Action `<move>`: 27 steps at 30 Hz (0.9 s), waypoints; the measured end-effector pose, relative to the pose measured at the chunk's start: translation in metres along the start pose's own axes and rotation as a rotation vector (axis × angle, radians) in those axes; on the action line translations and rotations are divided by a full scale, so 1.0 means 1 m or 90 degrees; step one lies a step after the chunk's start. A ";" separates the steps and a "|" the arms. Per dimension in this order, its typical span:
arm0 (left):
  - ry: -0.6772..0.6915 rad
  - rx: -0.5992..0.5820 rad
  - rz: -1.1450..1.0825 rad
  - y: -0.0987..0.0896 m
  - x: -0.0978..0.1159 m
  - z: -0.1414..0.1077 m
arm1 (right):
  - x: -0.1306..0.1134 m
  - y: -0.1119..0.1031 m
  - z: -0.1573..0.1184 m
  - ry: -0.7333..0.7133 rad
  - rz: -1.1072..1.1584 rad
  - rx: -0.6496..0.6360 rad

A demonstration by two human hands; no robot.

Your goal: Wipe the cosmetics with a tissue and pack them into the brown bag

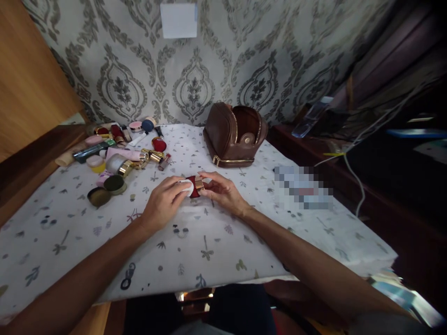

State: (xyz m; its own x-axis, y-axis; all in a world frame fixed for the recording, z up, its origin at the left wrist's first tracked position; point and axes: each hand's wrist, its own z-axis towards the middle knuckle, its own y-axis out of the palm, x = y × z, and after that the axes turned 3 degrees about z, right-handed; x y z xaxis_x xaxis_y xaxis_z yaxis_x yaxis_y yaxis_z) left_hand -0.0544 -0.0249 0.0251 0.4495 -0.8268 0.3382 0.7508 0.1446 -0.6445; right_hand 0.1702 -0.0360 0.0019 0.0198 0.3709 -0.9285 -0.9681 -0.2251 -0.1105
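One dark-red bottle [193,187] over tabletop [216,221], near brown zippered bag [221,132]. Pinches white round pad [187,188] against bottle with left grip [166,200], gold cap [199,184] with right grip [225,191]. Could drop bottle through slack hold on smooth cap, or slide pad off through uneven pressure.

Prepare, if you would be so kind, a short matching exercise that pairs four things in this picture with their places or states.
Things:
1. Brown leather bag
2. Round white pad
3. Small red container with a gold end
4. White rectangular panel

Places or states:
A. gripped by the right hand
B. up on the grey patterned wall
C. standing with its mouth open
D. held by the left hand

Pairs: 1-C, 2-D, 3-A, 4-B
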 end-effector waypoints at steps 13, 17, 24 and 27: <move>0.136 -0.003 0.106 0.003 0.005 0.003 | 0.008 -0.001 0.000 -0.045 -0.037 0.004; 0.131 0.000 0.081 0.002 0.003 0.002 | 0.003 -0.001 0.000 -0.022 -0.018 0.000; 0.091 0.008 0.032 0.002 -0.002 0.000 | 0.003 -0.002 0.001 0.031 0.027 0.012; 0.067 0.007 0.019 0.001 -0.003 0.000 | 0.004 -0.003 0.001 0.052 0.011 0.020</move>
State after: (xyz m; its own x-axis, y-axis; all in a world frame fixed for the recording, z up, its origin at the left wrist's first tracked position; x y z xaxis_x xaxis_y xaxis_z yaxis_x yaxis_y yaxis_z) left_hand -0.0552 -0.0222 0.0237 0.4188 -0.8745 0.2446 0.7430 0.1751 -0.6459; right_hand 0.1734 -0.0330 -0.0013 0.0227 0.2925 -0.9560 -0.9757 -0.2019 -0.0850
